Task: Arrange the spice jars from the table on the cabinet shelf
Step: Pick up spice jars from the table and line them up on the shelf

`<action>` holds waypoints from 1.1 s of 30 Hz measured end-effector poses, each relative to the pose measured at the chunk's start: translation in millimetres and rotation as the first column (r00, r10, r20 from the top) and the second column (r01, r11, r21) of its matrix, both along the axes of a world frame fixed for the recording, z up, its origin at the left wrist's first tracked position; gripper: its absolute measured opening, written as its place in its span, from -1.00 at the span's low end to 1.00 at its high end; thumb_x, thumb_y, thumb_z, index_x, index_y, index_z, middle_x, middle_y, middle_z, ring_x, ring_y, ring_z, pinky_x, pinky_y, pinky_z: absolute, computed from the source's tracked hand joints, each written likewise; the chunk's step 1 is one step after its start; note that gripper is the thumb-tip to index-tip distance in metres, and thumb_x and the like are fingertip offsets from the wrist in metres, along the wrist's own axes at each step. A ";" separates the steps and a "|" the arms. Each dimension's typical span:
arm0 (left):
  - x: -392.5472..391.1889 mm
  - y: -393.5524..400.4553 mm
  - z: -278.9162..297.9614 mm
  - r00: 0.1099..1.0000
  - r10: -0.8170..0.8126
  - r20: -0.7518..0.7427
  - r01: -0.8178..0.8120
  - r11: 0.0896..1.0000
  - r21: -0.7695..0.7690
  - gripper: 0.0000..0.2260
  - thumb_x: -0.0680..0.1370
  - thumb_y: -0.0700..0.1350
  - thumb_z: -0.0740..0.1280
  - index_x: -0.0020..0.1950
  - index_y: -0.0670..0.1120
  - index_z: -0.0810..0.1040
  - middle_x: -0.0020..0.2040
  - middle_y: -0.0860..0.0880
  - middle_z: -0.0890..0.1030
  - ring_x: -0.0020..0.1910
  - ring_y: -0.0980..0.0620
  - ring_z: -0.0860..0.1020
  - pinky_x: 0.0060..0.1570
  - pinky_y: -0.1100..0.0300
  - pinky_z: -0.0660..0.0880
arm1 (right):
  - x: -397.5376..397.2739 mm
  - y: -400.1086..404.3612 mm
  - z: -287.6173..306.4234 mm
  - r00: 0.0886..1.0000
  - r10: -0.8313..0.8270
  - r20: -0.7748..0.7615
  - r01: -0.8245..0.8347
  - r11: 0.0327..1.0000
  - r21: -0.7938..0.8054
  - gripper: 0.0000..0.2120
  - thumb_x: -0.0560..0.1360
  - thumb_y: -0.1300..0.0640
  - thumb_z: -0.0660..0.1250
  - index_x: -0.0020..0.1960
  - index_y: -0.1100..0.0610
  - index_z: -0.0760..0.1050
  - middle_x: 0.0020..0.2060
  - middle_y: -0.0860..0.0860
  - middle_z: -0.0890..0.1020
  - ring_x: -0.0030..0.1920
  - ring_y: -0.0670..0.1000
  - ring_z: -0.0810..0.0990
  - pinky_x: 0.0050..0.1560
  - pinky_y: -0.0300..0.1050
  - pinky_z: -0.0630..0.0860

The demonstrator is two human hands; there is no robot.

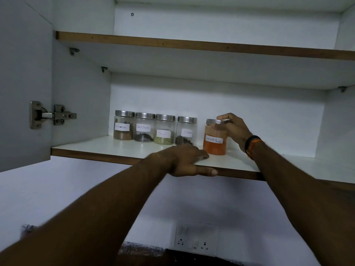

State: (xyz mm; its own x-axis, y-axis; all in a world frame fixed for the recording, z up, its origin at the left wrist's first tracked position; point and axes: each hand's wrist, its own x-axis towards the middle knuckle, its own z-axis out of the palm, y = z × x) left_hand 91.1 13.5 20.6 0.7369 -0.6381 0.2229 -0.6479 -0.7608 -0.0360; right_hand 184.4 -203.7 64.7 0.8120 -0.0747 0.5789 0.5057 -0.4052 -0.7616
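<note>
Several glass spice jars with steel lids stand in a row on the lower cabinet shelf (96, 148): cinnamon (124, 125), black pepper (145, 127), fennel (164, 129) and cloves (186, 131). To their right, a little apart, stands a jar of orange red chilli powder (215, 143). My right hand (233, 129) grips this jar near its lid, thumb in front and fingers behind. My left hand (184, 160) rests flat on the shelf's front edge, thumb along the wooden lip, just in front of the cloves jar.
An upper shelf (192, 45) spans the cabinet above. The open cabinet door (23, 83) with its hinge (51, 115) stands at the left. A wall socket panel (194, 238) sits below on the white wall. Bare shelf extends to the right of the chilli jar.
</note>
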 end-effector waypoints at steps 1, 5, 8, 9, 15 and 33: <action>0.2 0.1 0.5 1.000 0.003 -0.007 -0.003 1.000 -0.003 -0.33 0.56 0.36 0.14 0.57 0.01 0.26 0.53 -0.08 0.36 0.48 -0.08 0.33 0.46 -0.05 0.29 | 2.8 0.8 1.9 1.000 -0.013 -0.014 0.013 0.999 -0.030 -0.66 0.49 0.13 0.47 0.22 0.15 0.52 0.23 0.10 0.58 0.22 0.19 0.54 0.22 0.14 0.52; 1.8 0.5 0.9 1.000 0.001 -0.022 -0.002 1.000 -0.030 -0.32 0.55 0.37 0.17 0.56 0.03 0.27 0.53 -0.06 0.36 0.47 -0.07 0.33 0.45 -0.04 0.30 | 14.9 3.4 7.0 0.998 -0.064 -0.030 0.060 0.992 -0.114 -0.66 0.52 0.16 0.42 0.28 0.14 0.52 0.25 0.11 0.58 0.26 0.20 0.52 0.29 0.18 0.50; 3.3 1.3 0.4 1.000 -0.004 -0.016 0.003 0.999 -0.052 -0.32 0.54 0.37 0.18 0.55 0.03 0.30 0.51 -0.05 0.39 0.45 -0.07 0.36 0.42 -0.02 0.33 | 21.8 6.5 8.6 0.996 -0.080 -0.026 0.075 0.987 -0.139 -0.65 0.52 0.17 0.42 0.28 0.15 0.52 0.24 0.14 0.59 0.26 0.21 0.54 0.32 0.22 0.49; 3.4 1.2 0.1 1.000 -0.006 -0.017 0.005 0.998 -0.056 -0.32 0.54 0.37 0.19 0.55 0.02 0.30 0.51 -0.06 0.39 0.44 -0.06 0.37 0.42 -0.02 0.34 | 23.6 7.5 9.0 0.996 -0.091 -0.024 0.086 0.986 -0.145 -0.65 0.51 0.16 0.43 0.28 0.15 0.53 0.24 0.15 0.59 0.25 0.22 0.54 0.32 0.22 0.49; 2.3 0.0 0.1 1.000 -0.016 -0.011 0.015 0.997 -0.074 -0.35 0.55 0.34 0.21 0.53 0.00 0.34 0.48 -0.05 0.43 0.40 -0.05 0.41 0.37 0.03 0.37 | 32.8 14.0 9.7 0.985 -0.170 0.012 0.169 0.966 -0.193 -0.65 0.51 0.10 0.45 0.27 0.14 0.53 0.27 0.13 0.58 0.26 0.19 0.54 0.31 0.15 0.51; 3.1 0.4 0.3 1.000 -0.004 -0.024 0.002 0.997 -0.077 -0.34 0.55 0.34 0.20 0.54 0.00 0.32 0.51 -0.04 0.40 0.44 -0.04 0.37 0.41 -0.01 0.34 | 40.9 22.5 4.1 0.971 -0.235 0.042 0.238 0.939 -0.248 -0.60 0.53 0.04 0.42 0.32 0.13 0.51 0.25 0.11 0.60 0.24 0.14 0.54 0.17 -0.09 0.45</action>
